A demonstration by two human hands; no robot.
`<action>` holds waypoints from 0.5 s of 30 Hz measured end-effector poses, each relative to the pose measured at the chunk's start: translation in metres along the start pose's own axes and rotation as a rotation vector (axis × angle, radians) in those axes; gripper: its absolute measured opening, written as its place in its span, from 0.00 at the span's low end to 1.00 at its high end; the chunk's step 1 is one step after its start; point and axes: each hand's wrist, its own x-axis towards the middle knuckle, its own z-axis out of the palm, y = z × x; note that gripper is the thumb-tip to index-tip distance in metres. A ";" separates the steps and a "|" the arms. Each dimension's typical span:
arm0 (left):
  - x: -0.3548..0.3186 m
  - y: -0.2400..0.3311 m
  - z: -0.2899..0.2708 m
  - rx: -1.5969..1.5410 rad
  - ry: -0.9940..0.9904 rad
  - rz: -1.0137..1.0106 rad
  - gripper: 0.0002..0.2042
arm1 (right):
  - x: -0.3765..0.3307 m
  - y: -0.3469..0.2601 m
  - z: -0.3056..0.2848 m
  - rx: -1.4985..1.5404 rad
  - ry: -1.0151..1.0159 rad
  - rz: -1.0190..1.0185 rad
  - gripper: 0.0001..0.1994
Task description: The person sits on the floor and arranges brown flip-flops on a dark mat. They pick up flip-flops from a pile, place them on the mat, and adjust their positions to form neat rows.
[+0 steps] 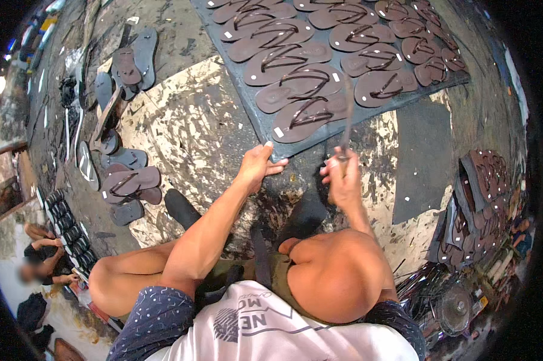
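Observation:
A large dark grey rubber sheet (256,124) lies in front of me, with rows of brown flip-flops (304,123) on it. Its near corner is pinched in my left hand (256,168), thumb on top and fingers at the edge. My right hand (343,183) is closed round the handle of a knife (348,123). The long thin blade points away from me, blurred, and passes over the sheet's near edge beside the closest flip-flops. The flip-flops have dark glossy straps, and many bear small white labels.
Loose flip-flops and grey soles (127,180) lie on the left. A plain dark sheet piece (422,159) is on the stained floor at right, near stacked flip-flops (479,201). A fan (453,308) stands lower right. Another person (49,262) sits far left by a black row (70,231).

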 end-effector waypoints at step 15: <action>-0.043 0.009 -0.002 0.634 0.028 0.196 0.28 | -0.036 0.039 0.042 -0.054 -0.261 -0.052 0.28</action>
